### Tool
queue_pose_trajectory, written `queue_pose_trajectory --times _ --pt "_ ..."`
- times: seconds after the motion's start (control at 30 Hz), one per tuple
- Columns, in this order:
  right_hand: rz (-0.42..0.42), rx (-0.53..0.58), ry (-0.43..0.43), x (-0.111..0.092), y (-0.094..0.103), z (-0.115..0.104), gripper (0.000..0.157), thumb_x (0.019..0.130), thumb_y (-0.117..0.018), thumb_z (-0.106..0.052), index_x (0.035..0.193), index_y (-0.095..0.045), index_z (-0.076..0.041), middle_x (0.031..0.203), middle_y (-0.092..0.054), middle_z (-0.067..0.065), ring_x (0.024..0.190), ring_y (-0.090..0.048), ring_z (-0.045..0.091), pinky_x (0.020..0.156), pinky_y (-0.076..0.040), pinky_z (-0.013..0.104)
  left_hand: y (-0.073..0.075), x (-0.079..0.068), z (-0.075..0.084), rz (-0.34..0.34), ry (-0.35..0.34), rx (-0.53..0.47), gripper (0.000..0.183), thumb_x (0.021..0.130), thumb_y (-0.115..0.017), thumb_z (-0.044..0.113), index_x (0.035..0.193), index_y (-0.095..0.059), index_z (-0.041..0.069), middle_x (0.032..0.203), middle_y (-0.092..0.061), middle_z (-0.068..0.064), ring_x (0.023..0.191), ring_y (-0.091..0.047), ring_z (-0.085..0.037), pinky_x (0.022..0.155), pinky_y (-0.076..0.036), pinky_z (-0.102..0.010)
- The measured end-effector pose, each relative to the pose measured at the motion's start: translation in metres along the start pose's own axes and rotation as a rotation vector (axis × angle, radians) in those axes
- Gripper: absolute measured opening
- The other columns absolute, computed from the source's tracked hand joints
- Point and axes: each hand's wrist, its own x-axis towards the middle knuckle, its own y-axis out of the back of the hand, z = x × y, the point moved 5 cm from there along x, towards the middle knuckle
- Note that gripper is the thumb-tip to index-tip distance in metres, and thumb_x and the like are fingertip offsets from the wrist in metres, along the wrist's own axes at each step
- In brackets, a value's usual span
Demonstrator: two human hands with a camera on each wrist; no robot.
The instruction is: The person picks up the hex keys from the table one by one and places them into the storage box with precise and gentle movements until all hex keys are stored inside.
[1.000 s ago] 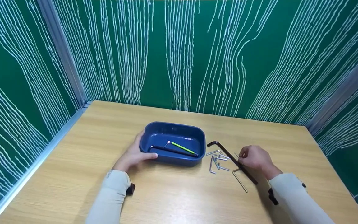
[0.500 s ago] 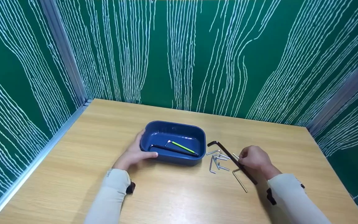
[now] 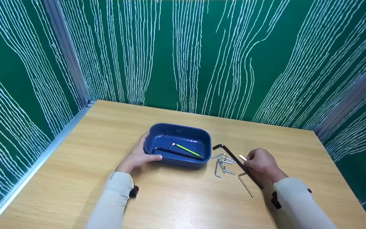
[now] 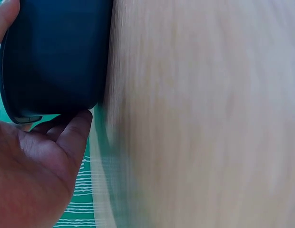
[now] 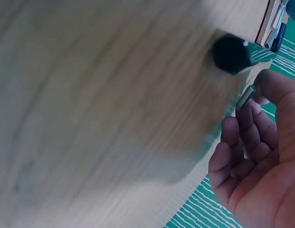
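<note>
My left hand (image 3: pixel 137 158) grips the left end of a blue plastic box (image 3: pixel 183 164), thumb over the front rim and the other fingers round the end wall. Inside lie a black hex key (image 3: pixel 179 153) and a hex key with a lime-green sleeve (image 3: pixel 187 150). To the right, my right hand (image 3: pixel 260 160) pinches a small silvery hex key (image 5: pixel 245 97) between thumb and index finger, most of it hidden by the hand. Under that hand a long dark hex key (image 3: pixel 235 159) lies slanted on the table. A brass-coloured hex key (image 3: pixel 246 186) lies just in front.
Several small silver hex keys (image 3: pixel 217 168) are heaped between the box and the long dark key. The wooden table (image 3: pixel 176 197) ends at green panels (image 3: pixel 160 63) with white wavy lines at the back and sides. Metal posts (image 3: pixel 70 47) stand at the corners.
The small hex key in my right hand has tilted, and its tip shows brighter beyond the fingers. The left hand and the box have stayed in place.
</note>
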Motion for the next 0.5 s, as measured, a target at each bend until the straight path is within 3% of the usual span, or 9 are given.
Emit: queue_pose_trajectory --times 0.23,0.5 --pt "-0.001 0.113 0.002 0.0000 0.0010 -0.0013 0.013 0.077 -0.064 -0.022 0.085 -0.063 -0.012 0.079 -0.058 0.008 0.070 -0.052 0.021 0.056 -0.044 0.026 0.0000 0.0007 -0.0004 0.006 0.001 0.003 0.113 0.046 -0.076 0.059 0.137 -0.011 0.039 0.142 -0.022 0.006 0.126 -0.027 -0.023 0.102 -0.023 -0.051" --pt "0.106 0.034 0.077 0.0005 0.0078 -0.0034 0.011 0.079 -0.057 -0.019 0.088 -0.062 -0.012 0.084 -0.058 0.007 0.079 -0.051 0.022 0.065 -0.045 0.027 -0.0003 0.0022 -0.0003 0.007 -0.034 -0.004 0.106 0.055 -0.079 0.042 0.138 -0.012 0.037 0.141 -0.025 0.002 0.125 -0.029 -0.023 0.102 -0.023 -0.049"
